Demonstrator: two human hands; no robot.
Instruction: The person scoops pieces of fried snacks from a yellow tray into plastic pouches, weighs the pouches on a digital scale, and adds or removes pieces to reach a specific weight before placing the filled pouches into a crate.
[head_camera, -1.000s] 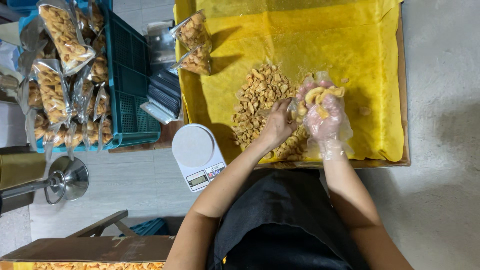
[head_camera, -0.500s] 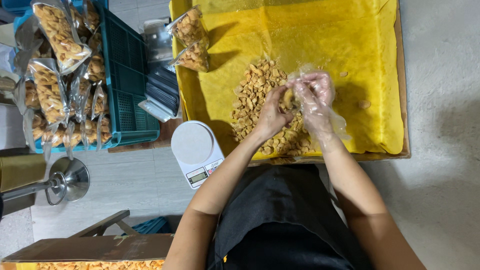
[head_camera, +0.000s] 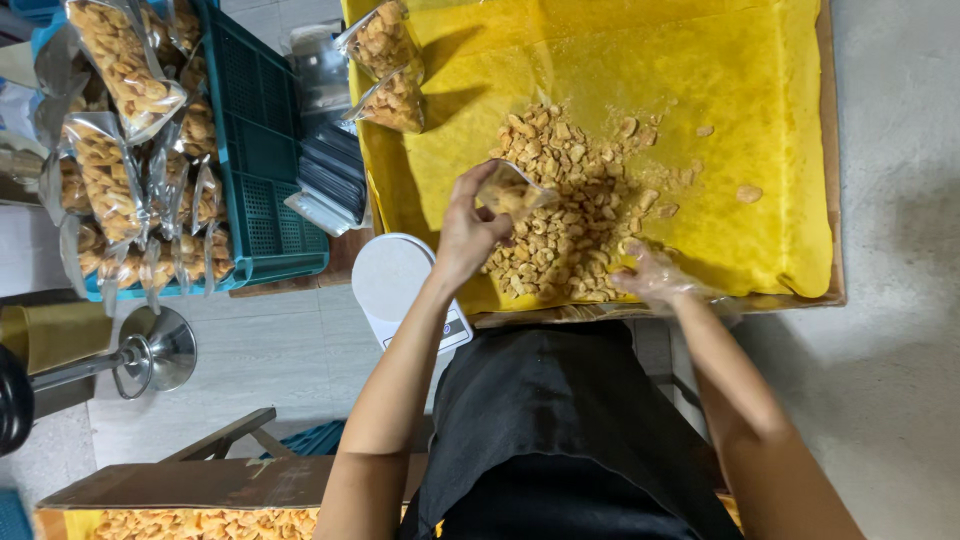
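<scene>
Cashew-like nuts (head_camera: 565, 215) lie heaped near the front edge of the desk (head_camera: 836, 200), on its yellow sheet (head_camera: 700, 90). The left hand's (head_camera: 465, 235) bare fingers (head_camera: 462, 185) pinch a small clear bag (head_camera: 512, 192), partly filled, holding it just above the left side of the heap. The right hand (head_camera: 655, 280), in a thin clear glove, has its fingers curled down into the heap's near edge, closing on nuts; how many it holds cannot be told. Half a second ago both hands met at the bag over the heap; now they are apart, the right having dropped back to the pile while the left keeps the bag up. By that, one handful seems to have gone in and another is being gathered.

Two filled bags (head_camera: 385, 65) lie at the desk's far left corner. A white kitchen scale (head_camera: 395, 285) sits off the front left corner, partly hidden by the left forearm. Further left, a green crate (head_camera: 255, 150) holds many filled bags, with empty pouches (head_camera: 330, 175) stacked beside it. A metal funnel-shaped tool (head_camera: 155, 350) stands on the pale tiled floor.
</scene>
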